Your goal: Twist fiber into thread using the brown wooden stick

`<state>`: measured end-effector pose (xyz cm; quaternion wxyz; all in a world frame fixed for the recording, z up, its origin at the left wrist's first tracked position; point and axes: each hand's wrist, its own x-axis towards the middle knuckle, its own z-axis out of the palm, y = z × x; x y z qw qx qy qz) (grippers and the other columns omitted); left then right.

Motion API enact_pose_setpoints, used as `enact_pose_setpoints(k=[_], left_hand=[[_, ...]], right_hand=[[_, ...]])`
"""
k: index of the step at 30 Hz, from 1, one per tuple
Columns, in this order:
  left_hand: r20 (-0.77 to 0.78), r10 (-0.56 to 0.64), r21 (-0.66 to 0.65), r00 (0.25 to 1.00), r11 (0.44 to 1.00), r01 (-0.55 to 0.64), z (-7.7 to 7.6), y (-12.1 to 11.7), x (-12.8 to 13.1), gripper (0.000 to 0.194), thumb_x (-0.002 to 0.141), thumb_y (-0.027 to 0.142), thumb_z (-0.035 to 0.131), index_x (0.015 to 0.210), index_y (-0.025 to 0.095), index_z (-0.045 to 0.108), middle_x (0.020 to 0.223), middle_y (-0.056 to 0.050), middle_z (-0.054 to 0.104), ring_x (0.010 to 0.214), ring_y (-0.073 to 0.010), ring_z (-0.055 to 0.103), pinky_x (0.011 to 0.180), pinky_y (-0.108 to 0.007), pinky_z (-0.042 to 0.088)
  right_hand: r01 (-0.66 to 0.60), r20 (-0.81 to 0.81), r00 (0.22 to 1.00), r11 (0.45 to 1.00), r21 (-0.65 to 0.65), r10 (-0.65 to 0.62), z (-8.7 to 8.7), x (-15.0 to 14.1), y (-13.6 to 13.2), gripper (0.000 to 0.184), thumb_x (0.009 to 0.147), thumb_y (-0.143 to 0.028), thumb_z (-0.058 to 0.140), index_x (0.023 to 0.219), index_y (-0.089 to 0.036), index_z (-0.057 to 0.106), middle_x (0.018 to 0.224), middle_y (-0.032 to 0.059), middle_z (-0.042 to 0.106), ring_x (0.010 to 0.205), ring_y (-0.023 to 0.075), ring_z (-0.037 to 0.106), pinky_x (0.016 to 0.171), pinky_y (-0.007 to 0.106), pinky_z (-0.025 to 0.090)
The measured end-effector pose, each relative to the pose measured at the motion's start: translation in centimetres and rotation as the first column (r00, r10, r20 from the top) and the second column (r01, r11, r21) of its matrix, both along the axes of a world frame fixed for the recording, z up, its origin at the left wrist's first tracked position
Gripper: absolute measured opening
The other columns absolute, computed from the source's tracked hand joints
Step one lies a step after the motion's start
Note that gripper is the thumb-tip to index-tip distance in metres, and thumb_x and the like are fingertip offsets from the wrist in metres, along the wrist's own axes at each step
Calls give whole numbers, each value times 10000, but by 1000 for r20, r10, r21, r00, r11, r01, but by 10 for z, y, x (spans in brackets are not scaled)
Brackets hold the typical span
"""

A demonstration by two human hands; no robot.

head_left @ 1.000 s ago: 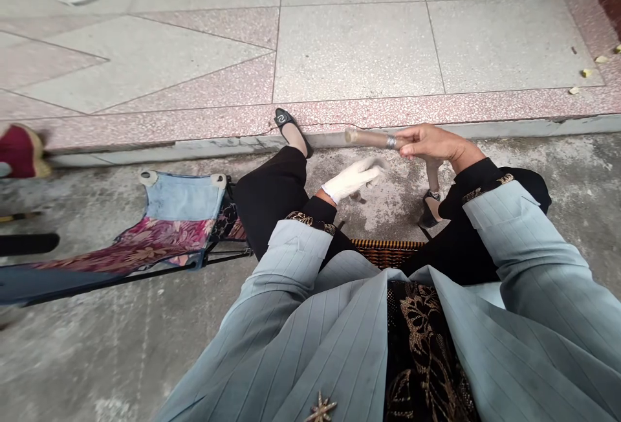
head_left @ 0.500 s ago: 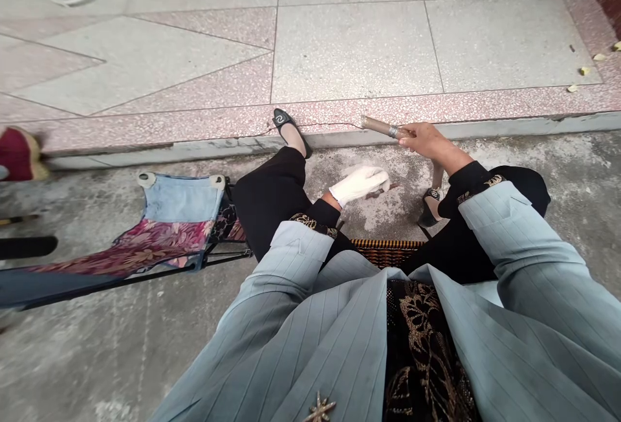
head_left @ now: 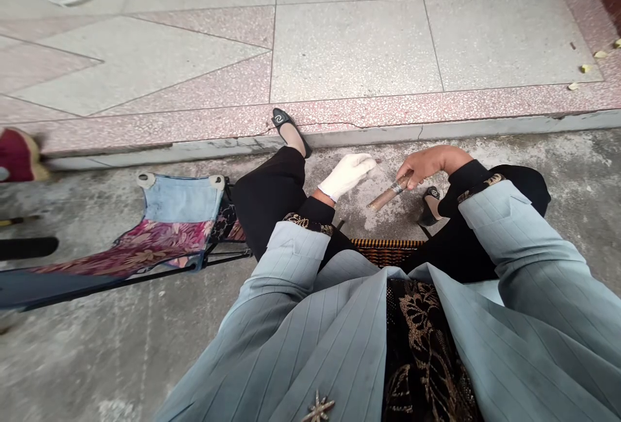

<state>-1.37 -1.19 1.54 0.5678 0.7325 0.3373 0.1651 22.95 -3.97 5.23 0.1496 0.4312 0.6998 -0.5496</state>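
I sit low over a grey concrete floor, knees apart. My right hand (head_left: 427,163) is bare and closed round a brown wooden handle with a metal band (head_left: 388,194); the handle points down and left toward the ground. My left hand (head_left: 345,175) wears a white glove and hovers just left of the handle's upper part, fingers held loosely together near something thin that I cannot make out. Both hands are between my black-trousered legs, above a pale dusty patch of concrete (head_left: 383,218).
A folding fabric stool with blue and floral cloth (head_left: 160,231) stands at my left. A raised terrazzo step (head_left: 339,121) runs across ahead. My black shoes (head_left: 288,125) rest by its edge. A woven seat edge (head_left: 385,250) shows under me. A red object (head_left: 17,153) lies far left.
My right hand swung the handle from raised and pointing left down to the ground between my legs. The gloved left hand stayed low and shifted slightly left and up.
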Motion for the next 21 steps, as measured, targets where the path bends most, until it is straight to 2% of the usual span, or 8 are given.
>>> enact_pose_setpoints(k=[3, 7, 10, 12, 14, 15, 18, 21], left_hand=[[90, 122, -69, 988, 991, -116, -3, 4, -1, 352, 894, 405, 512, 648, 154, 517, 596, 1, 503, 502, -74, 372, 495, -234, 284], [116, 103, -210, 988, 975, -77, -10, -1, 5, 388, 921, 470, 471, 681, 169, 517, 524, 30, 424, 433, -64, 278, 441, -231, 221], [83, -13, -221, 996, 975, 31, -14, -10, 10, 424, 915, 521, 469, 716, 159, 565, 530, 30, 430, 431, -64, 299, 439, -226, 240], [9, -148, -205, 989, 968, 147, -14, -16, 13, 435, 912, 520, 471, 723, 148, 594, 540, 27, 443, 446, -67, 334, 458, -225, 266], [-53, -274, -161, 960, 951, 263, -12, -20, 15, 435, 921, 495, 461, 720, 139, 611, 560, 18, 470, 475, -73, 370, 489, -227, 287], [-67, -312, -114, 948, 946, 303, -10, -21, 16, 430, 927, 477, 455, 721, 137, 619, 580, 12, 493, 502, -79, 396, 513, -228, 301], [-82, -321, 55, 943, 944, 326, -4, -19, 14, 389, 937, 416, 452, 733, 139, 633, 663, 0, 568, 600, -95, 470, 597, -230, 340], [-82, -240, 154, 967, 956, 250, 6, -15, 6, 331, 948, 345, 437, 755, 149, 621, 726, 14, 604, 638, -92, 495, 653, -228, 356]], right_hand=[[194, -274, 945, 981, 29, -179, 15, 10, 1, 530, 748, -463, 718, 1201, -189, 700, 870, 28, 704, 695, 132, 569, 675, 275, 445], [545, -464, 756, 837, 58, -461, 22, 10, 1, 522, 746, -454, 727, 1183, -172, 684, 799, 1, 650, 673, 118, 529, 668, 271, 443], [709, -489, 631, 704, 46, -603, 16, 8, 4, 417, 748, -400, 736, 1077, -148, 695, 731, -1, 610, 634, 119, 516, 628, 262, 445], [815, -474, 543, 571, 100, -693, 9, 11, 9, 366, 791, -371, 697, 1070, -135, 678, 733, 18, 612, 620, 124, 521, 616, 267, 457], [851, -402, 525, 459, 254, -750, 3, 16, 14, 329, 835, -342, 647, 1084, -128, 666, 780, 50, 636, 639, 140, 545, 625, 279, 468], [819, -327, 558, 443, 365, -763, 1, 18, 16, 310, 843, -327, 636, 1080, -130, 670, 818, 68, 651, 670, 155, 565, 642, 290, 471], [562, -2, 695, 541, 626, -719, -6, 18, 17, 272, 838, -293, 635, 1057, -142, 693, 941, 116, 682, 820, 231, 611, 726, 341, 464], [290, 271, 782, 713, 639, -561, -11, 7, 13, 296, 832, -296, 638, 1078, -145, 702, 1030, 159, 690, 945, 314, 607, 791, 403, 439]])
